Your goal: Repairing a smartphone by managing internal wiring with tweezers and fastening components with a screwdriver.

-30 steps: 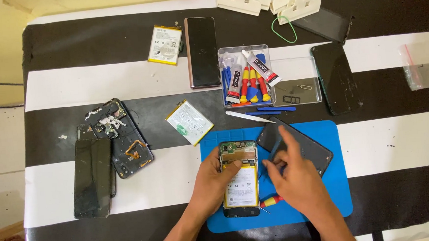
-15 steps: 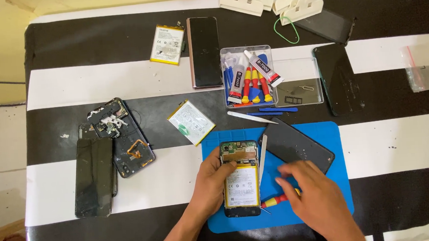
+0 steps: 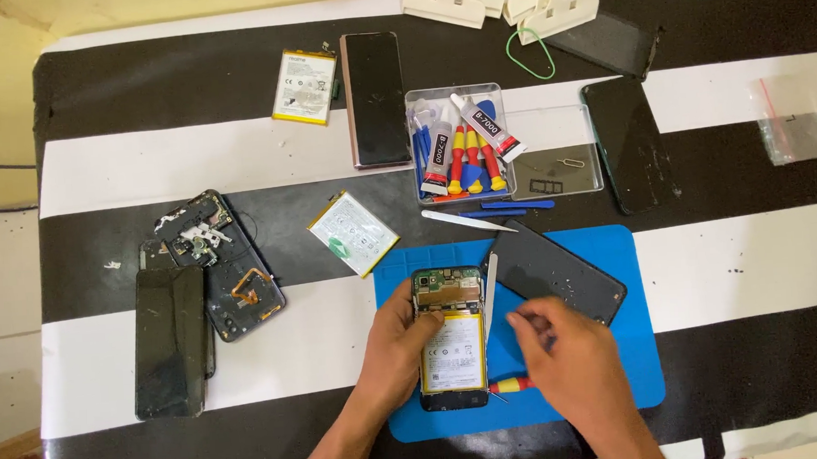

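On the blue mat (image 3: 644, 376) lies the opened phone (image 3: 450, 336) — the left hand (image 3: 398, 343) clasps its left edge, while the right hand (image 3: 562, 348), fingers pinched, hovers just beside it over a red-handled screwdriver (image 3: 510, 384) — holding what, I cannot tell.

matt blue mat (image 3: 643, 357), glossy phone glass (image 3: 628, 145) (dusty)

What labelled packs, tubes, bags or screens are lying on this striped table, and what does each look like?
Opened phone: on the blue mat, held by the left hand; its battery has a yellow-white label.
Loose battery: top left, white label, yellow edge.
Second loose battery: middle, tilted, white and green.
Glue tubes: in the clear tray, white and red.
Dark screen: beside the top battery, upright rectangle.
Clear bag: far right.
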